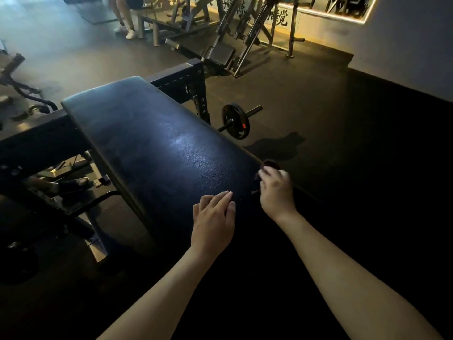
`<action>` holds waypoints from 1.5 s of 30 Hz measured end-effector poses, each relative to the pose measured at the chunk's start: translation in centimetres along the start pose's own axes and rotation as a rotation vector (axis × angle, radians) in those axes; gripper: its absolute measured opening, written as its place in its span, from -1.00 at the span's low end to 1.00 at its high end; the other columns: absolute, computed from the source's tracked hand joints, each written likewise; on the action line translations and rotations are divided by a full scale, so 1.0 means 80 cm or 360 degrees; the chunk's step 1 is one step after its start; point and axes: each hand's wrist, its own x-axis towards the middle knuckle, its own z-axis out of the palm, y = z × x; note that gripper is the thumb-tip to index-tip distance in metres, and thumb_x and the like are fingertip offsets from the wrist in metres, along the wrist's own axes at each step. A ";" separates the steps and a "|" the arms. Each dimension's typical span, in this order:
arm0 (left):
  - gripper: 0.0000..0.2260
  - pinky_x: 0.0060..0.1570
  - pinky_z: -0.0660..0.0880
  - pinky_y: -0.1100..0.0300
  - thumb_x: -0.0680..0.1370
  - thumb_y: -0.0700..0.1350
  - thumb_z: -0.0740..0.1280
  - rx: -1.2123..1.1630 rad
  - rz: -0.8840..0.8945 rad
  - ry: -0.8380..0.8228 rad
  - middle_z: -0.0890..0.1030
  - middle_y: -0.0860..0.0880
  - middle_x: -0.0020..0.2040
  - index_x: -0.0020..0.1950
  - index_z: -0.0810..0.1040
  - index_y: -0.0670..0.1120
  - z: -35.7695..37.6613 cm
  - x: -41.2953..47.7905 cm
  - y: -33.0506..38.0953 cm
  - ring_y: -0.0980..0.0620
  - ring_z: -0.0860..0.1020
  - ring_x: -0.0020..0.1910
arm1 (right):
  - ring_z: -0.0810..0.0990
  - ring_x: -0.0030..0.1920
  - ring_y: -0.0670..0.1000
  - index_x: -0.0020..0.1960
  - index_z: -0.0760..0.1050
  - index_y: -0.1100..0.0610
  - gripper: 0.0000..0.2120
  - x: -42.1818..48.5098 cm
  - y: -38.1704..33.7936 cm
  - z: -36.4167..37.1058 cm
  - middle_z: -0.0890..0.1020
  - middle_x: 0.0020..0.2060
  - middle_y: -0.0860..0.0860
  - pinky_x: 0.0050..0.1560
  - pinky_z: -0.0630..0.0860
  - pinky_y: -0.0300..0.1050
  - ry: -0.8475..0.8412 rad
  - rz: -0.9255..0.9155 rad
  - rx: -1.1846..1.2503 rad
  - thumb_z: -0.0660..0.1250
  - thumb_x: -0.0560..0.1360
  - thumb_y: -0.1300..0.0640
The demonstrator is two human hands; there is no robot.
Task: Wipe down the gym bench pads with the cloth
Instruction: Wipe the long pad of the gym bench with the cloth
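Note:
A long black padded bench pad [152, 143] runs from the upper left toward me, shiny in the middle. My left hand [213, 217] rests flat on the near part of the pad, fingers together and holding nothing. My right hand [277, 190] is at the pad's right edge, fingers closed around a small dark cloth [270, 165], of which only a crumpled bit shows above the knuckles. The near end of the pad is lost in shadow.
A dark steel frame [181, 82] crosses behind the pad. A barbell with a plate [235, 121] lies on the rubber floor to the right. Other machines [220, 50] stand at the back, and a person's legs [125, 20] are far off. A shoe [73, 184] shows under the bench at left.

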 end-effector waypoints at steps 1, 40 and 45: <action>-0.56 0.25 0.14 0.19 0.64 0.11 0.07 0.0002 -0.0004 0.0000 0.53 0.17 0.38 0.40 0.55 0.00 0.002 0.008 0.001 0.11 0.34 0.28 | 0.54 0.10 0.27 0.22 0.59 0.27 -0.67 -0.002 -0.011 0.007 0.61 0.21 0.17 0.22 0.41 0.01 -0.0007 -0.0159 0.0091 0.19 0.54 0.27; -0.56 0.27 0.21 0.14 0.65 0.12 0.04 0.0038 0.0338 -0.0099 0.59 0.13 0.32 0.37 0.56 0.00 0.014 0.002 0.020 0.06 0.46 0.22 | 0.36 0.42 0.20 0.39 0.47 0.23 -0.65 -0.075 0.006 -0.037 0.51 0.34 0.15 0.47 0.20 -0.04 -0.0127 0.0160 0.0123 0.22 0.63 0.19; -0.55 0.23 0.16 0.19 0.64 0.12 0.04 -0.0026 0.0326 -0.0080 0.58 0.15 0.32 0.37 0.56 0.01 0.013 -0.017 0.023 0.08 0.44 0.22 | 0.36 0.44 0.12 0.36 0.53 0.18 -0.65 -0.118 -0.015 -0.043 0.55 0.33 0.09 0.41 0.15 -0.25 -0.0263 -0.0197 0.0281 0.23 0.59 0.26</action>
